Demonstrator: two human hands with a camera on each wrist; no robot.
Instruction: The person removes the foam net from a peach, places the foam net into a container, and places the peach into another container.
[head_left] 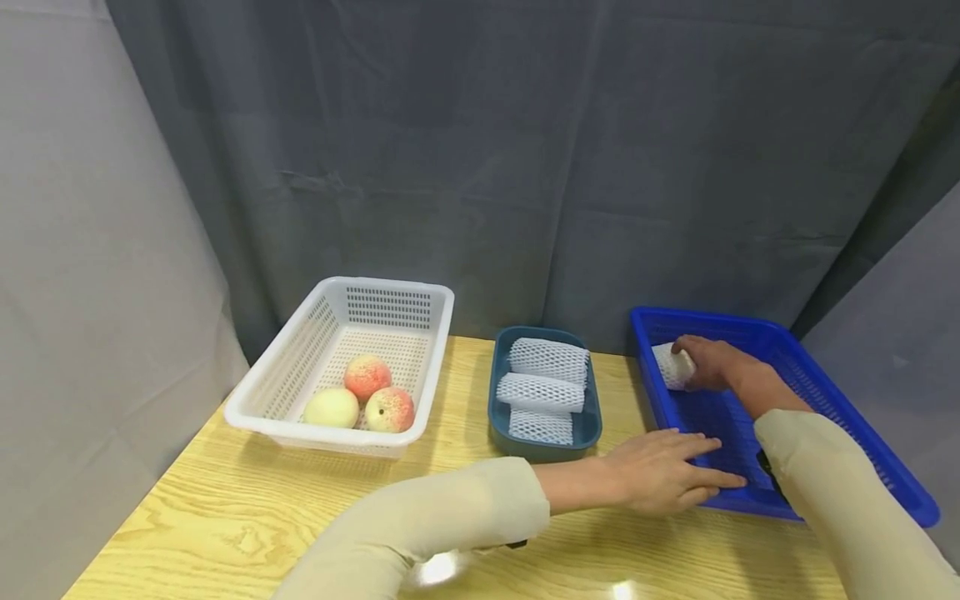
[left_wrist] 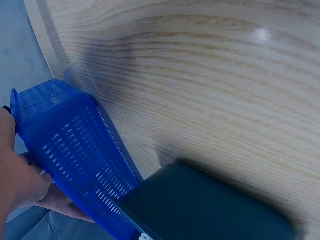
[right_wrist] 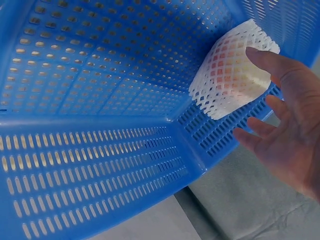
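Observation:
In the blue basket (head_left: 693, 417), a peach in a white foam net sleeve (right_wrist: 225, 75) lies at the far left corner. My right hand (head_left: 712, 362) is at its right side. One digit reaches over the sleeve in the right wrist view, while the other fingers (right_wrist: 262, 127) are loosely bent and spread beside it. My left hand (head_left: 660, 471) extends over the basket's near left rim with its fingers spread, holding nothing; its exact contact with the rim is unclear.
A dark teal tub (head_left: 498, 417) in the middle holds several white foam net sleeves (head_left: 547, 392). To the left stands a white basket (head_left: 300, 321) with three peaches (head_left: 390, 409). Grey curtains (head_left: 420, 167) hang behind the wooden table (head_left: 225, 517).

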